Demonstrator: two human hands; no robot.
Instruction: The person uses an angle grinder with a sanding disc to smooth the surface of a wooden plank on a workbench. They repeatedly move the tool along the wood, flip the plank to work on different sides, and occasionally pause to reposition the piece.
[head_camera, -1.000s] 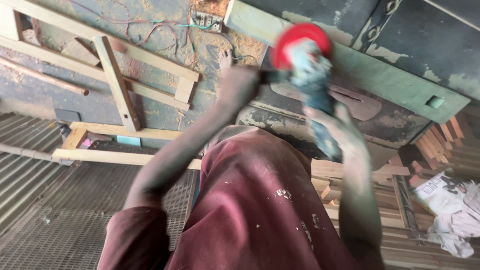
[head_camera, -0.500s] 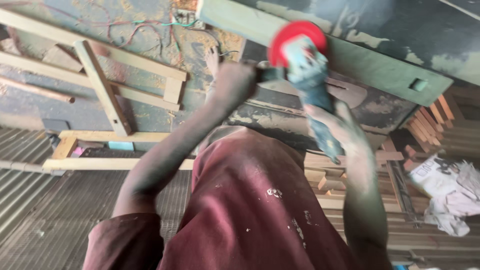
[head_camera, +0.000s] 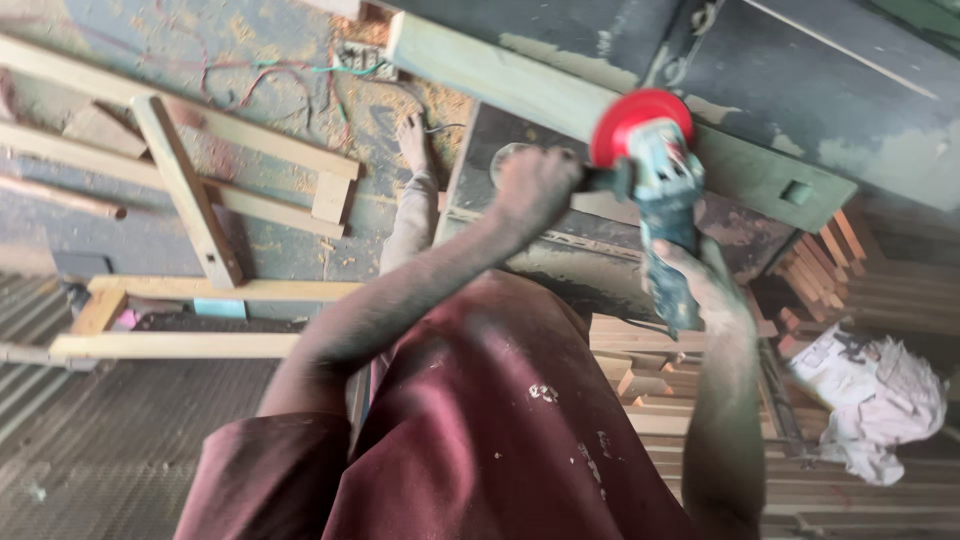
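Over green plank (head_camera: 500, 70), both hands grip grinder (head_camera: 665, 200) with red disc (head_camera: 640, 120): left hand (head_camera: 535, 185) fisted on side handle, right hand (head_camera: 705, 285) wrapped round body.

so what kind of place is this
Most likely a woodworking shop. The person's hands hold an angle grinder with a red disc over a long plank, sawdust covers the floor, and cut timber pieces are stacked nearby.

A teal-bodied angle grinder (head_camera: 665, 215) carries a red disc (head_camera: 640, 122), above a maroon, white-flecked shirt (head_camera: 480, 430) and pale green plank (head_camera: 600, 110).
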